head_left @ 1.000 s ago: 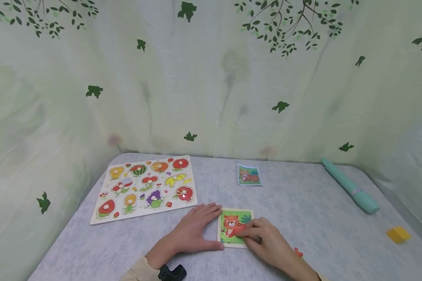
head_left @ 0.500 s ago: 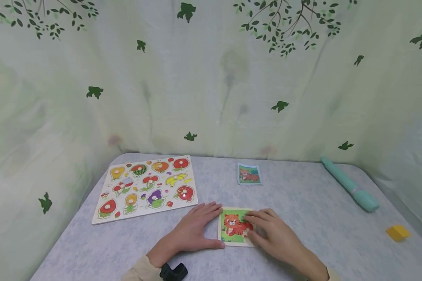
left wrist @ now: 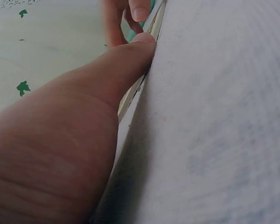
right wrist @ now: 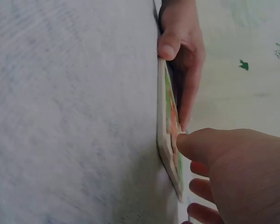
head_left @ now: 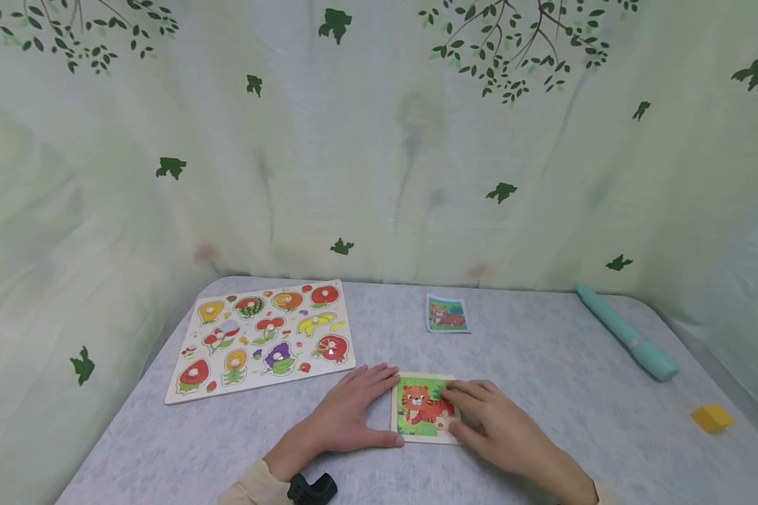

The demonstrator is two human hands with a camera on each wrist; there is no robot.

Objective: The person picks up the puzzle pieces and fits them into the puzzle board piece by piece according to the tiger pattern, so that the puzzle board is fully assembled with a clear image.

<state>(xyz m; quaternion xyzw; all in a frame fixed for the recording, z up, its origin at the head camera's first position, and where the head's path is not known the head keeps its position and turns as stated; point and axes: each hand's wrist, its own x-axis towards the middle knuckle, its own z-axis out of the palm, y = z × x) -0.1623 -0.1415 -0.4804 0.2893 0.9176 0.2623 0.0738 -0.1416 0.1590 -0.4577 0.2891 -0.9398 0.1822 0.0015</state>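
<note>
A small square wooden jigsaw puzzle point(head_left: 426, 407) with a tiger picture lies flat on the table in the head view. Its lower right shows a pale gap in the picture. The left hand point(head_left: 354, 414) rests along the puzzle's left side, fingers extended to the far left corner and thumb at the near left corner. Over the right part sits the right hand point(head_left: 499, 428), its fingertips near the far right and its thumb lower down. In the right wrist view, that thumb point(right wrist: 196, 144) touches the puzzle surface, with the other fingers apart from it. Part of the right side is hidden.
A fruit knob puzzle board point(head_left: 265, 337) lies at the left. Behind the tiger puzzle is a small tiger picture card point(head_left: 447, 313). Farther right are a teal tapered object point(head_left: 628, 333) and a yellow block point(head_left: 712, 418). A leaf-printed curtain point(head_left: 379, 140) hangs behind the table.
The right hand has moved slightly right and spread its fingers away from the puzzle's middle, uncovering more of the tiger. A small red piece seen beside the right wrist is now out of sight. The left hand stays.
</note>
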